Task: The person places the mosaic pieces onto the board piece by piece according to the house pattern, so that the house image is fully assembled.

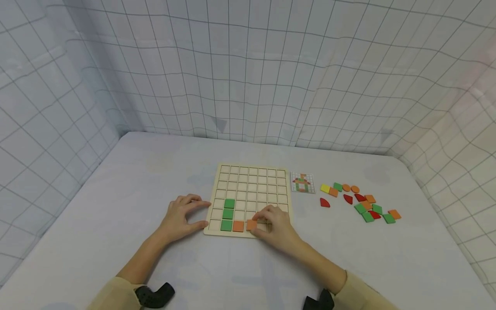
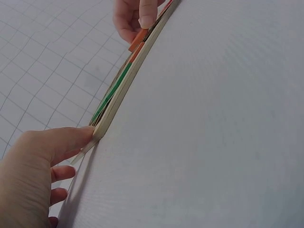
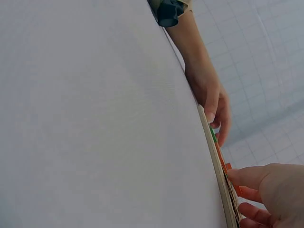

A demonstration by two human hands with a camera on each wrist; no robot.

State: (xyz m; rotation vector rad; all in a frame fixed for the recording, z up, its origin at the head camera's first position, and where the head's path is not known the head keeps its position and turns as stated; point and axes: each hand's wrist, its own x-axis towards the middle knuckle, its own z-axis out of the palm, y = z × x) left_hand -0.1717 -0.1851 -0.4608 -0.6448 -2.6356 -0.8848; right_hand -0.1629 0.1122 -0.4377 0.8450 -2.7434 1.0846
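Note:
A pale wooden grid board lies flat on the table. In its lower left part, three green square tiles form a column, with an orange square tile beside the lowest. My right hand pinches a second orange square tile between thumb and fingers, over the front row just right of the first orange one. In the left wrist view this held tile is tilted above the board. My left hand rests at the board's left edge, its thumb and index fingertips touching the rim, fingers apart.
Right of the board lies a small pattern card with a coloured grid picture. Farther right, loose tiles are scattered: a yellow square, orange circles, red pieces and several green and orange squares. Grid-patterned curtains surround the white table.

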